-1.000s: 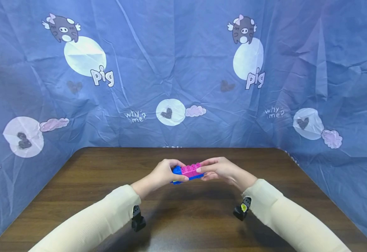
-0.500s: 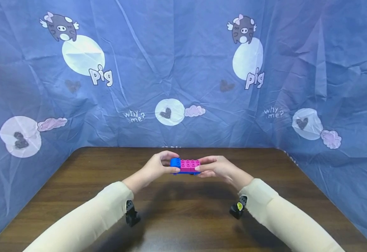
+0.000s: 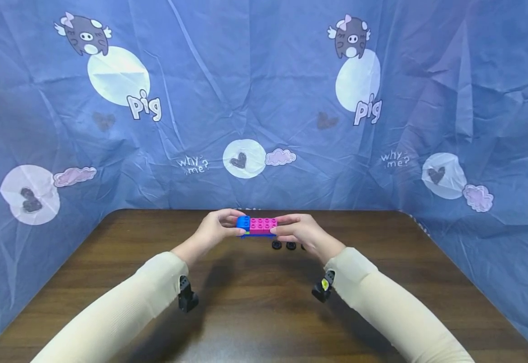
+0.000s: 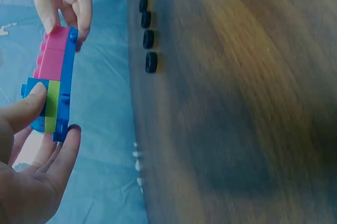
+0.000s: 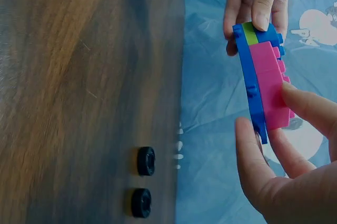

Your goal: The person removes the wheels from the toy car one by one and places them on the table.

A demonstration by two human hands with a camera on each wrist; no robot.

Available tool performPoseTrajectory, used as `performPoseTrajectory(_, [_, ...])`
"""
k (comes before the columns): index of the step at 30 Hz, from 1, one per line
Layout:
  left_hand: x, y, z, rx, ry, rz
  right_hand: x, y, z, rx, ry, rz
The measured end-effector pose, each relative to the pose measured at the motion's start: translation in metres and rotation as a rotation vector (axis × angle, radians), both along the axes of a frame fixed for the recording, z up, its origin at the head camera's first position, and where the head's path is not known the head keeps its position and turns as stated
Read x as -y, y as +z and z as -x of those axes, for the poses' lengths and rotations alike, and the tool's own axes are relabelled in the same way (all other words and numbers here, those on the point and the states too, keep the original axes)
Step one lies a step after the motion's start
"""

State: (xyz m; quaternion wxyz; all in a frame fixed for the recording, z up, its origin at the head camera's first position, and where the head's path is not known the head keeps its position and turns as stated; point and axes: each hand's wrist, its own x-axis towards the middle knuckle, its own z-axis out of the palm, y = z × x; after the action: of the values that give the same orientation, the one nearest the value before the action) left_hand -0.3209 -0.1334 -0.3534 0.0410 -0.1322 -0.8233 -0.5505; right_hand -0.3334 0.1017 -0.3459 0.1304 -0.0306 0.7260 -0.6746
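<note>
Both hands hold up a toy car body of building bricks above the table's far part. Pink studded bricks cover most of its long blue base; a blue brick on a lime green one stands at the left end. My left hand pinches that end, its thumb on the blue brick in the left wrist view. At the other end my right hand grips the pink part between thumb and fingers. Blue pegs stick out along the base's side.
Several small black wheels stand in a row on the brown wooden table, below and beside the right hand. A blue printed cloth hangs behind the table's far edge. A black camera is strapped at each wrist.
The toy car body has moved left and farther from me in both hands and turned from tilted to level. Black wheels now show below the right hand, which hid them before.
</note>
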Motion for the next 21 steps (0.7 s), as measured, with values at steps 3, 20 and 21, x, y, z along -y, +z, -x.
performPoseTrajectory(3, [0.003,-0.001,0.005,0.012,0.050,0.023,0.008,-0.004,0.007,-0.001,-0.031,0.001])
performPoseTrajectory(20, [0.018,-0.027,0.035,-0.011,0.145,0.265,0.045,-0.041,0.038,-0.052,-0.175,-0.113])
performPoseTrajectory(21, [0.019,-0.028,0.036,-0.003,0.155,0.269,0.047,-0.043,0.039,-0.053,-0.178,-0.127])
